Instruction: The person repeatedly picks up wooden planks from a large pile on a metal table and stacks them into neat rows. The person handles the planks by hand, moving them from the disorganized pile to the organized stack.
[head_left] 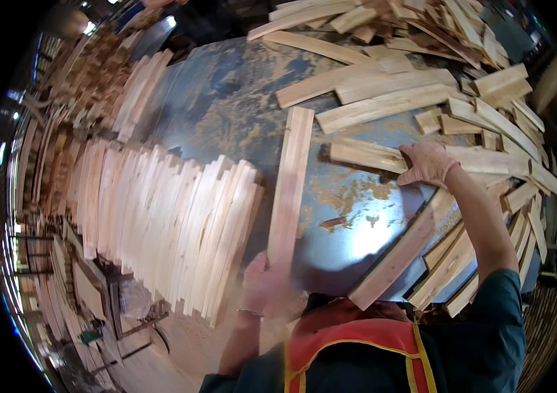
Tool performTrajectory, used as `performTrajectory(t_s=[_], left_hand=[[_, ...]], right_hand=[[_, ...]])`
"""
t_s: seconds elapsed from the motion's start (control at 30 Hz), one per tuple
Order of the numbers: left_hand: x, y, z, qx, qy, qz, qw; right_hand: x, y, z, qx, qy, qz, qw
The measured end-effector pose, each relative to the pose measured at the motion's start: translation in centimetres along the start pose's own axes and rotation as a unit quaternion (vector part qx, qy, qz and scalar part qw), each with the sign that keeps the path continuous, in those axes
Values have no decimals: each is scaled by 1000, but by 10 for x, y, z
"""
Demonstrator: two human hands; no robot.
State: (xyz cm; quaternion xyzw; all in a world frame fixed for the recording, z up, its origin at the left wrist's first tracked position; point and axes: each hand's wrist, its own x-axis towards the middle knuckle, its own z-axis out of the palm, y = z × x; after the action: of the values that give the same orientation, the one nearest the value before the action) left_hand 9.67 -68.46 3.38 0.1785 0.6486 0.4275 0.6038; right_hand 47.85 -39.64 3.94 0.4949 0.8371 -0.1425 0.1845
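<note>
Long pale plank (291,177) at frame ctr, running up-down w/ slight tilt; L hand (269,285), blurred, grips its lower end. R hand (428,165), right of ctr, grasps right end of a shorter board (365,154), thumb & fingers astride it. Both over a dark table (190,128) w/ sawdust (334,190). Row of planks (174,223) at left; loose boards (393,105) heaped upper right. Red apron (350,337), yellow trim, btm ctr.
</note>
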Motion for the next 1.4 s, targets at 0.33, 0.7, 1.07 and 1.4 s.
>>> performTrajectory(t_s=[0.33,0.7,1.07,1.4], left_hand=[[-14,-15,-164,263,194,152,933],[-24,4,-139,7,23,108,994],[90,5,96,578,-171,418,679],[128,55,368,798,-207,391,410]], right_hand=[[16,-261,91,426,-82,130,892],[-6,-375,106,831,-97,-76,543],[-261,-136,203,755,454,222,417],[-621,-40,399,189,61,725,659]])
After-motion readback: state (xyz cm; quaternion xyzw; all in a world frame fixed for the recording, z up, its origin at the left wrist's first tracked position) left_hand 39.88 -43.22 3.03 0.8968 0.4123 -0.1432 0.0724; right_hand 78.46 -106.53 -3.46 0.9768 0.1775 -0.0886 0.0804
